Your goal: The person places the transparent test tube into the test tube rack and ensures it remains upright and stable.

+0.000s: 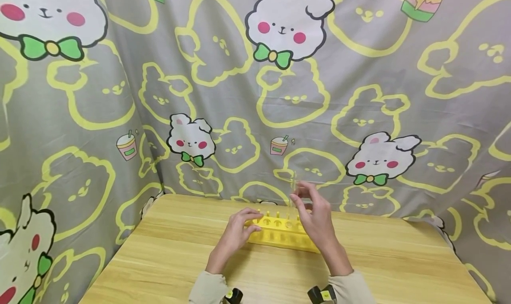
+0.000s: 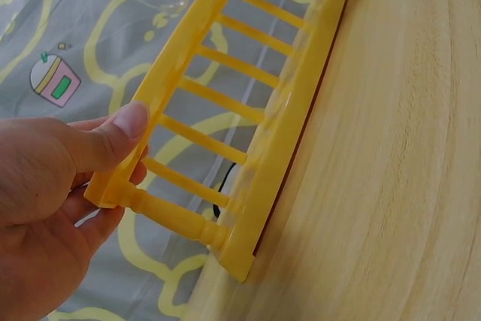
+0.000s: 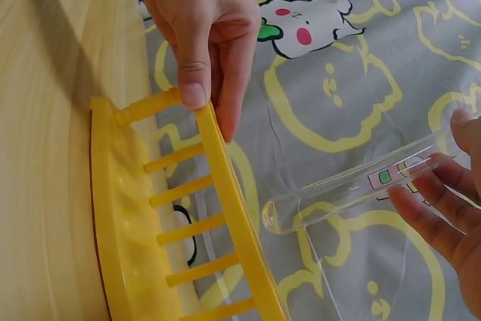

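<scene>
A yellow test tube rack (image 1: 271, 237) stands on the wooden table, with a row of round holes along its top and slim posts between its levels. My left hand (image 1: 237, 231) grips the rack's left end; in the left wrist view the thumb (image 2: 129, 122) presses on its top plate, fingers beneath. My right hand (image 1: 321, 217) pinches a clear, empty-looking test tube (image 3: 323, 199) near its upper end. The tube's rounded bottom points toward the top plate (image 3: 239, 219), with a gap between them in the right wrist view. My right hand hides the rack's right end in the head view.
The wood-grain table (image 1: 159, 246) extends on both sides of the rack. Close behind its back edge hangs a grey curtain (image 1: 239, 95) printed with rabbits, and more of it hangs at the left and right. Dark wrist cameras sit at both sleeves.
</scene>
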`<state>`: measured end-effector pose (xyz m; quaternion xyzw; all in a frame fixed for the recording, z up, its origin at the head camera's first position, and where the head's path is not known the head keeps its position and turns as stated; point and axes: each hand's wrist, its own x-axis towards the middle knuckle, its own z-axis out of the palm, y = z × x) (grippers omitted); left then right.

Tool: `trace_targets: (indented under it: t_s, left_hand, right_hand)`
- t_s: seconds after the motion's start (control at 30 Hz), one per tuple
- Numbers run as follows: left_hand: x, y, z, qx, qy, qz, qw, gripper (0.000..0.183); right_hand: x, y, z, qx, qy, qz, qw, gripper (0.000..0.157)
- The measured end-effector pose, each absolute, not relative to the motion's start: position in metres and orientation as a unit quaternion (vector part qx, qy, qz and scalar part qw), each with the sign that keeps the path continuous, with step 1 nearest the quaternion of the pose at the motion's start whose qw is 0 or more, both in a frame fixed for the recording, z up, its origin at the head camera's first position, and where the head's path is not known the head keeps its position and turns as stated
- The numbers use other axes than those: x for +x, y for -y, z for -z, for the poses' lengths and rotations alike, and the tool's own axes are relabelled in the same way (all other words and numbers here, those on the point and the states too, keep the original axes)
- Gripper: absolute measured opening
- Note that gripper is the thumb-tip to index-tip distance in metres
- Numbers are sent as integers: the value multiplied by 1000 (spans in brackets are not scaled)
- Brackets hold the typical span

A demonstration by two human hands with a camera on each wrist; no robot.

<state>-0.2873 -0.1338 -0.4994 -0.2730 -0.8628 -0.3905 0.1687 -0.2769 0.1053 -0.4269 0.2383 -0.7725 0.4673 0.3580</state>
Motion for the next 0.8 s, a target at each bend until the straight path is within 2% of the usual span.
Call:
trace_targets:
  t_s: [0.8]
  left_hand:
    - [-287,134,500,-277,861,390,174,34]
  right_hand:
    - [-280,-97,428,237,776,-463,357,34]
